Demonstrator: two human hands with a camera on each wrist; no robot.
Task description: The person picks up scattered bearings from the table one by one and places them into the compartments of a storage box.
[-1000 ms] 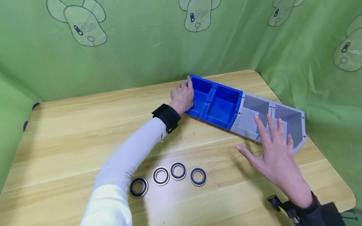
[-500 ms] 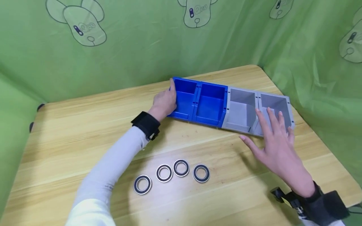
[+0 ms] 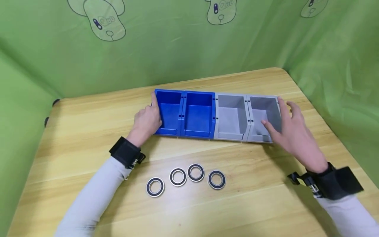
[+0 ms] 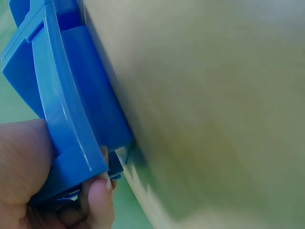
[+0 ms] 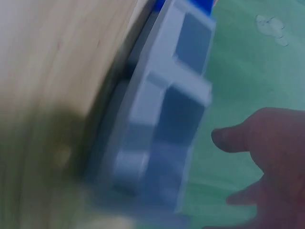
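Observation:
Two blue bins (image 3: 197, 115) and two grey bins (image 3: 231, 118) stand joined in a row towards the back of the table. My left hand (image 3: 146, 121) grips the outer wall of the leftmost blue bin; in the left wrist view its fingers curl round that bin's edge (image 4: 71, 119). At the other end, my right hand (image 3: 293, 135) hovers by the rightmost grey bin (image 3: 262, 115), thumb and fingers apart. The right wrist view, blurred, shows a gap between this hand (image 5: 276, 157) and the grey bin (image 5: 157, 133). Nothing is visible inside the bins.
Several ball bearings, black-sealed with steel rings, lie flat in front of the row: one bearing (image 3: 155, 195) at left, another bearing (image 3: 216, 187) at right. The wooden table (image 3: 207, 214) meets a green curtain (image 3: 165, 59) at the back and right.
My left hand has drawn the row of bins leftward and turned it nearly straight. My right hand has moved to the row's right end, its fingers less spread. The bearings lie as before.

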